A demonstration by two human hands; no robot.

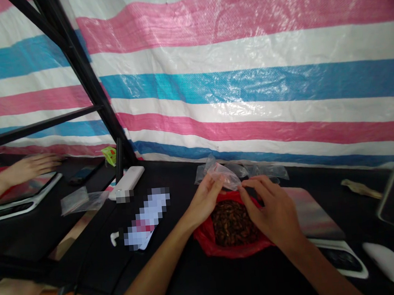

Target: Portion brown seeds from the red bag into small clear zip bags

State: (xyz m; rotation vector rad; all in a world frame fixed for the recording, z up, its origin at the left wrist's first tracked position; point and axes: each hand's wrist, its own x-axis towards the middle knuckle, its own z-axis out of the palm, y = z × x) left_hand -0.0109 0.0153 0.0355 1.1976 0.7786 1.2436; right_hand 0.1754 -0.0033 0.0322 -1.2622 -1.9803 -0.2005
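Now, we're pinching the clear bag (229, 174) with our left fingers (217, 182) and right fingers (248, 200) at the far edge of the red bag (204, 243) on the bench (207, 283); we're likely working best with light grips, so it isn't tearing

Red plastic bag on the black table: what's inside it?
A heap of small brown pieces lies in the red plastic bag; what they are is unclear. The right hand hides part of the bag, and the heap covers the bottom.
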